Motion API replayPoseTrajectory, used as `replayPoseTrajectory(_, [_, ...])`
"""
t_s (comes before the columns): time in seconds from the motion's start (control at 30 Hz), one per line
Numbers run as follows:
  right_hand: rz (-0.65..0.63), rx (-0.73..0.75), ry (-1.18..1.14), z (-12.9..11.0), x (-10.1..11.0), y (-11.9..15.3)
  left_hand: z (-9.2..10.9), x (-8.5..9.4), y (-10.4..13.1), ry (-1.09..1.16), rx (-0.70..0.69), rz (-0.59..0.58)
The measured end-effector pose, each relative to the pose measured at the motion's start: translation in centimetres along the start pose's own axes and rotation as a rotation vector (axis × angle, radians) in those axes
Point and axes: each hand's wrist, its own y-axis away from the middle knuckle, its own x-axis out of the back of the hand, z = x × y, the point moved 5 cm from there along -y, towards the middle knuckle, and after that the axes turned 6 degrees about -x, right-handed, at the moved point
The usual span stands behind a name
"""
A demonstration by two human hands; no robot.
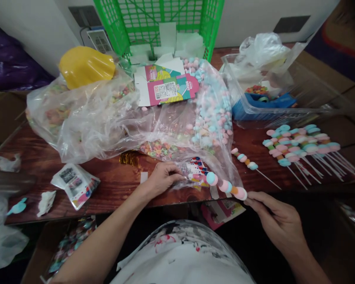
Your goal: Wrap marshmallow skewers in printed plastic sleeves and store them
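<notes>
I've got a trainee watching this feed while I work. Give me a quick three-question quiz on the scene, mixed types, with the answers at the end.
1. Which of the person's hands holds a candy skewer?
2. True or false: a lone skewer lies apart from the skewer pile.
3. Pick one: the crate at the back is A) purple, B) green, C) yellow.

Key:
1. The right hand.
2. True.
3. B.
</notes>
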Motion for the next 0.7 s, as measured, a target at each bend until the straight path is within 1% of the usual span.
replayPoseTrajectory(0.1, [-0.043, -0.003, 0.009, 0.0, -0.2, -0.3, -0.4, 0.1, 0.1, 0.053, -0.012, -0.018])
replayPoseTrajectory(0.23, [-0.078, 0.02, 0.028, -0.2, -0.7, -0.8, -0.5, 0.0, 0.2, 0.052, -0.044, 0.001])
replayPoseTrajectory(0.43, [-0.137, 0.07, 0.107, -0.8, -1.0, -1.3, 0.2, 0.0, 0.3, 0.06, -0.135, 0.034])
replayPoseTrajectory(0.6, [-0.192, 0.09, 0.215, -1.2, -0.6, -0.7, 0.8, -0.3, 0.5, -0.012, -0.193, 0.019])
replayPoseTrajectory(0.7, [-0.138, 0.105, 0.276, -1.7, 0.5, -0.2, 1.1, -0.3, 0.8, -0.039, -0.23, 0.041])
